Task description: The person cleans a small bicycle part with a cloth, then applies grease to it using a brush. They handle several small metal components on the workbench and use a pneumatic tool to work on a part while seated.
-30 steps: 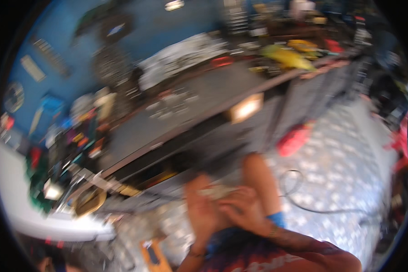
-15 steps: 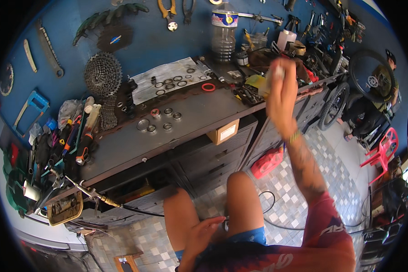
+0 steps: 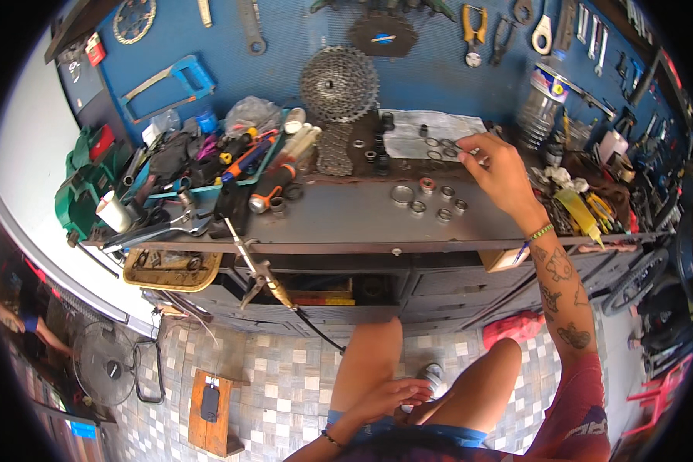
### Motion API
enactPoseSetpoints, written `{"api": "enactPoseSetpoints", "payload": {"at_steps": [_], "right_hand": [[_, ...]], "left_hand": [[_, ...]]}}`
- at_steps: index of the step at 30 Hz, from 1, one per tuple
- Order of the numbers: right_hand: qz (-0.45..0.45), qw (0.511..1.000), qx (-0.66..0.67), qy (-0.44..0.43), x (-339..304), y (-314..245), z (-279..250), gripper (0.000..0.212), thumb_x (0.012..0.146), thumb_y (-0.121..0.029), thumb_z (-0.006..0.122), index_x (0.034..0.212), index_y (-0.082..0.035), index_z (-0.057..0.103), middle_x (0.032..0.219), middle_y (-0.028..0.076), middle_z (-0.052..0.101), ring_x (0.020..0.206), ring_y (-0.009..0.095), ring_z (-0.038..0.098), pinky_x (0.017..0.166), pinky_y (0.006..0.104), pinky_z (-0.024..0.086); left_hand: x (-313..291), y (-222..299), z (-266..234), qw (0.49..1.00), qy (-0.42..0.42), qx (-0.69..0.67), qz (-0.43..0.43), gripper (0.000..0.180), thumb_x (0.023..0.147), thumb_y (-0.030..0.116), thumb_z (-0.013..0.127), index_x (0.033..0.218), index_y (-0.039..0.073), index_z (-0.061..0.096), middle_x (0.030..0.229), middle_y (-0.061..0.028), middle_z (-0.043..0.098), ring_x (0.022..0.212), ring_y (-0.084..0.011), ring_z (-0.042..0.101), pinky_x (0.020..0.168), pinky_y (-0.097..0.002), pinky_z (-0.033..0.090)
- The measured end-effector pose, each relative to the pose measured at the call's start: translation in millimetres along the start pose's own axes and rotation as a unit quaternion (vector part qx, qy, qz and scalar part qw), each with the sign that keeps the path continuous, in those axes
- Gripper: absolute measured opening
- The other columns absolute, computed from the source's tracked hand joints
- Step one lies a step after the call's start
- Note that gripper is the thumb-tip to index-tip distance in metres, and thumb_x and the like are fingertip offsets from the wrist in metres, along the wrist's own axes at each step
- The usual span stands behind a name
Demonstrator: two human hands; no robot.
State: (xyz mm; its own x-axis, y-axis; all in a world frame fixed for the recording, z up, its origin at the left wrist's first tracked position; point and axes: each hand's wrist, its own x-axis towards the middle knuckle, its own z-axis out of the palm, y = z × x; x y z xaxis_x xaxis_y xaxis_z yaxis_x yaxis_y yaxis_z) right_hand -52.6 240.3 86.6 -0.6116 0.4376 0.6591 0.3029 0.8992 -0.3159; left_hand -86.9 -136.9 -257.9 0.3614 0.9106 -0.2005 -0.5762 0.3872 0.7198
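Rings [image 3: 447, 152] on paper [image 3: 408, 140] nr labelled btl [image 3: 539, 117] & R hand [image 3: 502, 177] (can't tell if pinching), L hand [image 3: 389, 397] spread.

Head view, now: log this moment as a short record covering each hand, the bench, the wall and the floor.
Left hand: low over the lap, fingers loosely extended, nothing seen in it
Right hand: raised at the white paper, thumb and fingers near its rings; grip unclear
Bench: loose metal rings on the dark worktop; tools piled at left
Wall: cassette and blue-framed hacksaw
Floor: low wooden stool, dark flat object on top
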Motion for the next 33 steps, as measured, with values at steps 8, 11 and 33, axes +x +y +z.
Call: {"api": "enactPoseSetpoints", "payload": {"at_steps": [8, 11, 33], "right_hand": [[0.007, 0.988, -0.074, -0.135, 116, 34, 106, 0.069, 0.098, -0.034, 0.08, 0.154, -0.003, 0.056, 0.152, 0.03, 0.061, 0.134, 0.047, 0.064, 0.115, 0.0506, 0.05], [0.04, 0.984, -0.073, -0.156, 140, 45, 136, 0.084, 0.097, -0.04, 0.08, 0.164, -0.002, 0.046, 0.159, 0.03, 0.058, 0.147, 0.05, 0.054, 0.124, 0.0499, 0.045], [0.005, 0.993, 0.049, -0.106, 138, 46, 162, 0.044, 0.092, -0.02, 0.087, 0.128, 0.0, 0.07, 0.124, 0.021, 0.078, 0.115, 0.04, 0.075, 0.103, 0.0469, 0.057]], "left_hand": [[37, -6, -12, 0.998, -0.02, -0.046, 0.038, 0.049, 0.123, 0.03, 0.045, 0.164, 0.004, 0.049, 0.155, -0.0132, 0.061, 0.141, -0.0206, 0.058, 0.118, -0.0379, 0.047], [40, -6, -15, 0.998, -0.028, -0.042, 0.023, 0.05, 0.122, 0.032, 0.047, 0.166, 0.007, 0.047, 0.156, -0.0102, 0.061, 0.137, -0.0192, 0.059, 0.117, -0.0375, 0.046], [40, -20, -17, 0.999, 0.008, -0.036, 0.016, 0.056, 0.118, 0.031, 0.058, 0.166, 0.006, 0.047, 0.155, -0.0083, 0.061, 0.139, -0.0184, 0.059, 0.118, -0.0365, 0.048]]}}
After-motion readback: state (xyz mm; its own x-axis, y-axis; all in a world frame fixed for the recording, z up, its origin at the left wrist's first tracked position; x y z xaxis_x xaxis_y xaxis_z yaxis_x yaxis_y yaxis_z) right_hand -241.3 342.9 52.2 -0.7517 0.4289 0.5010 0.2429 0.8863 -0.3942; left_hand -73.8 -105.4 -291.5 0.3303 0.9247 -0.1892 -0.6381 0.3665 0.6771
